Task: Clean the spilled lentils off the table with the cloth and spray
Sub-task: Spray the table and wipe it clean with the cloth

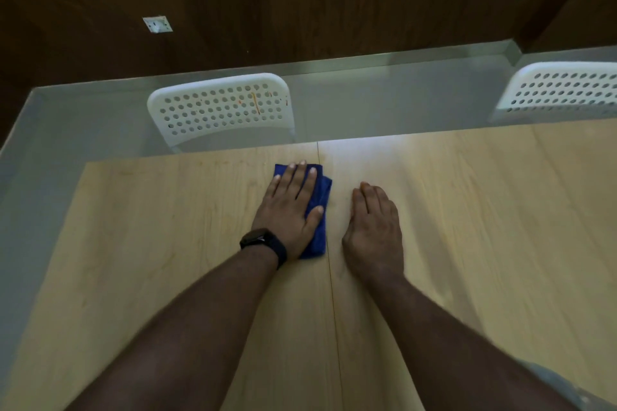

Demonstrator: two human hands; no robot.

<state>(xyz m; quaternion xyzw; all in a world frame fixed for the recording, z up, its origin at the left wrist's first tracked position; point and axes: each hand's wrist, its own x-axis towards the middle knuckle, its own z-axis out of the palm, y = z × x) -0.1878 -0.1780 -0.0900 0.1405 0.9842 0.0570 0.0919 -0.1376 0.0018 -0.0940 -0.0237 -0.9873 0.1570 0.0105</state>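
Wiping step: left hand (289, 210) pressing folded blue microfibre cloth (319, 207) flat on pale wood-grain worktop (467, 227), just left of the centre seam (329, 260).

The cloth is lying under the left palm, fingers straight and spread, thumb out on its right edge; black wrist watch (263, 243) is showing on that arm. Right hand (374, 227) is resting edge-on just right of the seam, fingers together and relaxed, holding nothing, likely acting as a stop to gather against. No lentils or spray bottle are showing, so cleaning looks nearly done. Next move is probably calling for another pass toward the right hand, or lifting the cloth. Beyond the far edge, two white perforated plastic chairs (222, 108) are standing; nothing is blocking the wipe.
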